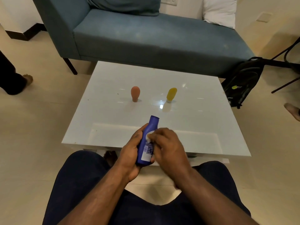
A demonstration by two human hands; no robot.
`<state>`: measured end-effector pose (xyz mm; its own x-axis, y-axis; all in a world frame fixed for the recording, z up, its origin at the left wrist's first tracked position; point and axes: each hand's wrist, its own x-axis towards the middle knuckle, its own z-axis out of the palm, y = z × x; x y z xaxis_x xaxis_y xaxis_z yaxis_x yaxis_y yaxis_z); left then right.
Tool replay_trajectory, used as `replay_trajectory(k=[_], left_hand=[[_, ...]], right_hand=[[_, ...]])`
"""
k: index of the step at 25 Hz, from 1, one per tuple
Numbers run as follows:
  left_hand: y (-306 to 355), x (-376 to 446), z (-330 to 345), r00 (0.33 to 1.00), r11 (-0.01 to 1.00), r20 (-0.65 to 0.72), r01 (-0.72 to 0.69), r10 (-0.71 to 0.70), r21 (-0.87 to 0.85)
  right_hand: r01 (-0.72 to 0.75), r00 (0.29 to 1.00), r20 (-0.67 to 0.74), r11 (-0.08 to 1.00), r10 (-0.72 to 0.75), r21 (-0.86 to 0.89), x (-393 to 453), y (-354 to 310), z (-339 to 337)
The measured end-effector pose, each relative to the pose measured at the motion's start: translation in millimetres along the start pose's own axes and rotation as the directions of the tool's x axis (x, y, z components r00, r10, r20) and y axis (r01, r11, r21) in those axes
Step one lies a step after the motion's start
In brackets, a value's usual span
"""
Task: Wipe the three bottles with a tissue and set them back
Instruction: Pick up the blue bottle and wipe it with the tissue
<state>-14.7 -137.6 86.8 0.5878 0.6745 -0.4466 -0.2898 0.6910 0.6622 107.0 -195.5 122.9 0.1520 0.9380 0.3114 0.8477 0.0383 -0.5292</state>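
My left hand (129,153) grips a blue bottle (148,138) around its lower body, holding it tilted above the near edge of the white table (203,127). My right hand (168,148) presses a small white tissue (149,135) against the bottle's side; most of the tissue is hidden under my fingers. An orange bottle (135,93) stands on its cap at the table's middle left. A yellow bottle (171,94) with a white cap stands to its right.
A blue sofa (146,34) runs behind the table, with a white pillow (219,10) at its right end. A black backpack (241,82) leans by the table's right corner. Other people's feet show at the left (27,78) and right (292,110) edges.
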Motion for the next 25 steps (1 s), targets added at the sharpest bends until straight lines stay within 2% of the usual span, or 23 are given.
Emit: replay_trajectory(k=[3, 5, 7, 8, 10, 12, 16, 20, 23, 25], left_hand=[[0.0, -1.8, 3.7, 0.999, 0.996, -0.032, 0.011, -0.009, 0.086], [-0.3, -1.7, 3.7, 0.999, 0.996, -0.045, 0.033, -0.029, 0.087], [1.1, -2.2, 2.9, 0.999, 0.994, -0.034, 0.042, -0.039, 0.106], [1.5, -2.1, 2.1, 0.999, 0.990, -0.043, 0.036, -0.031, 0.138], [0.6, -3.4, 2.7, 0.998, 0.975, -0.055, 0.021, -0.009, 0.220], [-0.2, -3.5, 3.6, 0.998, 0.963, -0.057, -0.001, 0.017, 0.271], [0.0, -0.7, 4.6, 0.992, 0.957, -0.100, -0.039, 0.071, 0.288], [-2.4, 0.6, 6.7, 0.992, 0.948, -0.092, -0.057, 0.090, 0.313], [0.1, 0.9, 4.1, 0.981, 0.929, -0.120, -0.101, 0.152, 0.356], [2.1, 0.3, 3.7, 0.973, 0.882, -0.094, -0.146, 0.209, 0.449]], right_hand=[[-0.191, 0.968, -0.136, 0.972, 0.210, 0.136, 19.9, 7.8, -10.2], [-0.169, 0.979, -0.094, 0.980, 0.179, 0.101, 13.8, -6.2, -6.4], [-0.075, 0.997, -0.027, 0.996, 0.077, 0.043, 1.4, -12.7, -3.8], [-0.065, 0.997, -0.044, 0.996, 0.068, 0.056, 4.7, -7.7, -6.3], [-0.133, 0.982, -0.120, 0.987, 0.143, 0.090, 18.9, 5.8, -13.6], [-0.190, 0.973, -0.111, 0.977, 0.200, 0.094, 24.2, 7.0, -17.7], [-0.099, 0.995, 0.010, 0.995, 0.100, -0.013, 9.5, 1.1, -11.9], [-0.184, 0.978, -0.089, 0.982, 0.187, 0.033, 24.9, 14.6, -17.4], [-0.119, 0.993, 0.019, 0.992, 0.118, 0.042, 10.7, 3.5, -12.4], [-0.142, 0.990, -0.003, 0.982, 0.143, 0.126, 5.4, 4.9, -18.7]])
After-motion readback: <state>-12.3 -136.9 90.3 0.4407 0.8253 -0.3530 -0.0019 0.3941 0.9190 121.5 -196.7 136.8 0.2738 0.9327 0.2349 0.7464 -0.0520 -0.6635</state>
